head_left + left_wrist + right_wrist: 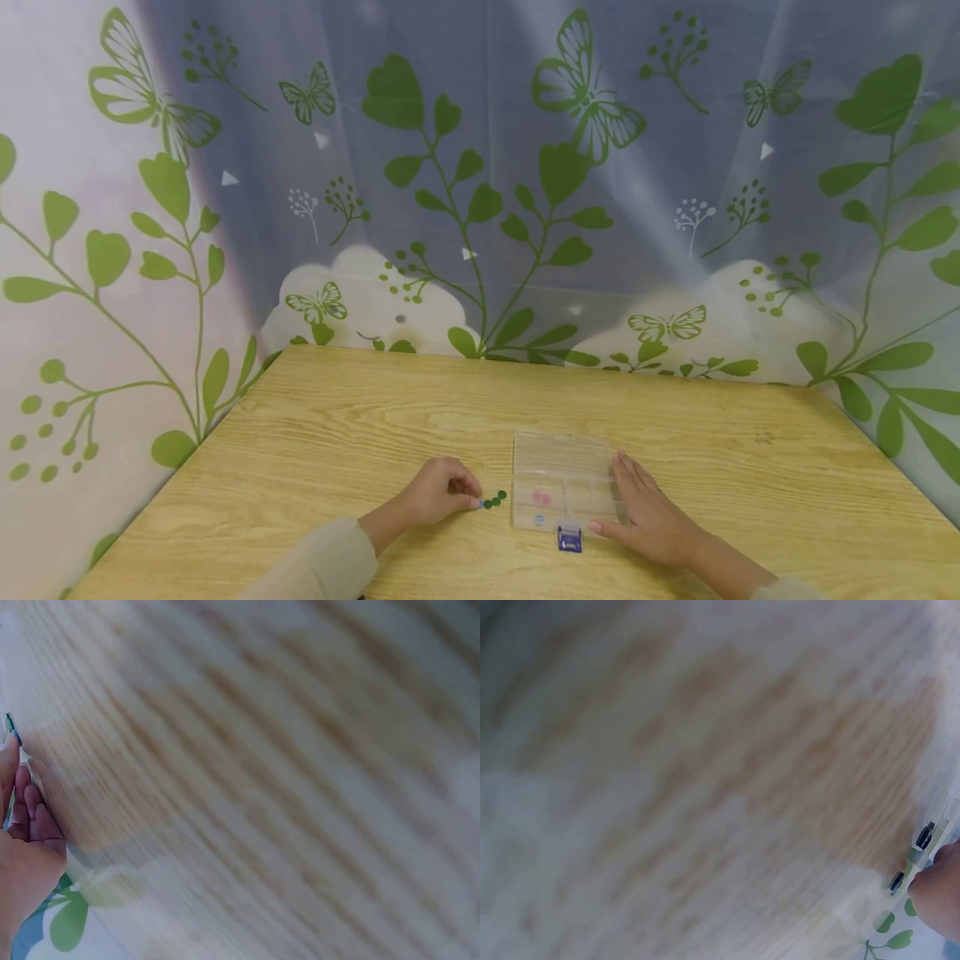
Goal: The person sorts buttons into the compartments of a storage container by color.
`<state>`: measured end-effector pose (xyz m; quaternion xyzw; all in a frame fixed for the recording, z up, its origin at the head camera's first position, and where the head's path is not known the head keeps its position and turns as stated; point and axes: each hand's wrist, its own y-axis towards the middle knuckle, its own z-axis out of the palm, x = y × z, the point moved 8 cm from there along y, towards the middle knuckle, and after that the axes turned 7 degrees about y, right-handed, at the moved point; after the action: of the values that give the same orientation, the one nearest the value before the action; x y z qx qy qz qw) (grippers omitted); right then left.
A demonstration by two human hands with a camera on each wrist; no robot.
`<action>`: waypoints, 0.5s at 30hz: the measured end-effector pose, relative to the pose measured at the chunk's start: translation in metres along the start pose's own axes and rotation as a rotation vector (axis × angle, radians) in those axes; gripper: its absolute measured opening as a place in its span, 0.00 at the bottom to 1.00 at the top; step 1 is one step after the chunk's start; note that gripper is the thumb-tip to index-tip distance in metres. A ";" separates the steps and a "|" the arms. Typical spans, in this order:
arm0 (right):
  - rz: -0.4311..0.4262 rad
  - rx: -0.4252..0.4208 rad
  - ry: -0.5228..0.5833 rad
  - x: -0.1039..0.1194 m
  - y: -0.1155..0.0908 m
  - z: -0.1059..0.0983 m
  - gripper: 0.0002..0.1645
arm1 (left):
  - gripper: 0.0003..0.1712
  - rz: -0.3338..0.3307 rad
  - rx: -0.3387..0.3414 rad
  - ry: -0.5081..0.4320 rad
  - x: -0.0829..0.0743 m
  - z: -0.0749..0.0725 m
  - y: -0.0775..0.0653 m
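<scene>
A clear plastic compartment box (528,458) lies on the wooden table in the head view. It has a dark blue latch (569,540) at its front. A pink piece (542,497) and a striped blue piece (539,520) show in its compartments. My right hand (660,517) rests against the right side, fingers extended along the edge and thumb at the front. Left of the box, my left hand (442,493) pinches a small blue piece (481,504) between thumb and finger. Right beside it, several small dark green discs (496,501) form a slanting row.
The wood-grain table (375,408) reaches back to a hanging curtain (480,208) printed with green leaves and butterflies. More of this cloth (112,292) hangs along the left side.
</scene>
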<state>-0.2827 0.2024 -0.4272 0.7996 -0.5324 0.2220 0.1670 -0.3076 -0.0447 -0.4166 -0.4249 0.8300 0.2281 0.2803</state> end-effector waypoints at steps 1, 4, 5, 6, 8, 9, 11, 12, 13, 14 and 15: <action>0.000 0.000 0.001 0.000 0.000 0.000 0.59 | 0.04 0.000 -0.001 0.002 0.000 0.000 0.000; -0.003 0.000 0.002 -0.001 0.000 0.000 0.59 | 0.04 0.003 -0.004 0.006 0.001 0.000 0.000; -0.003 0.000 0.003 -0.001 0.000 0.000 0.59 | 0.04 0.004 -0.004 0.005 0.001 0.001 0.000; -0.003 -0.001 0.003 -0.001 0.000 0.000 0.59 | 0.04 0.006 -0.005 0.007 0.001 0.001 0.000; -0.004 -0.001 0.003 -0.001 0.001 0.001 0.59 | 0.03 0.011 -0.008 0.005 0.001 0.001 0.000; -0.005 0.000 0.005 -0.001 0.001 0.001 0.59 | 0.03 0.014 -0.010 0.005 0.001 0.001 0.000; -0.005 0.001 0.004 -0.001 0.001 0.001 0.59 | 0.03 0.019 -0.015 0.006 0.001 0.000 0.000; -0.005 0.001 0.004 -0.001 0.001 0.001 0.59 | 0.03 0.021 -0.018 0.009 0.001 0.000 0.001; -0.004 0.001 0.004 -0.001 0.001 0.001 0.59 | 0.03 0.023 -0.018 0.006 0.001 0.000 0.000; -0.003 0.001 0.004 -0.001 0.001 0.001 0.59 | 0.03 0.024 -0.019 0.004 0.001 0.000 0.000; -0.002 0.002 0.005 -0.001 0.000 0.001 0.58 | 0.03 0.025 -0.019 0.002 0.001 0.000 0.000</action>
<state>-0.2834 0.2026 -0.4290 0.7997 -0.5310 0.2244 0.1681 -0.3080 -0.0453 -0.4173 -0.4173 0.8333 0.2391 0.2727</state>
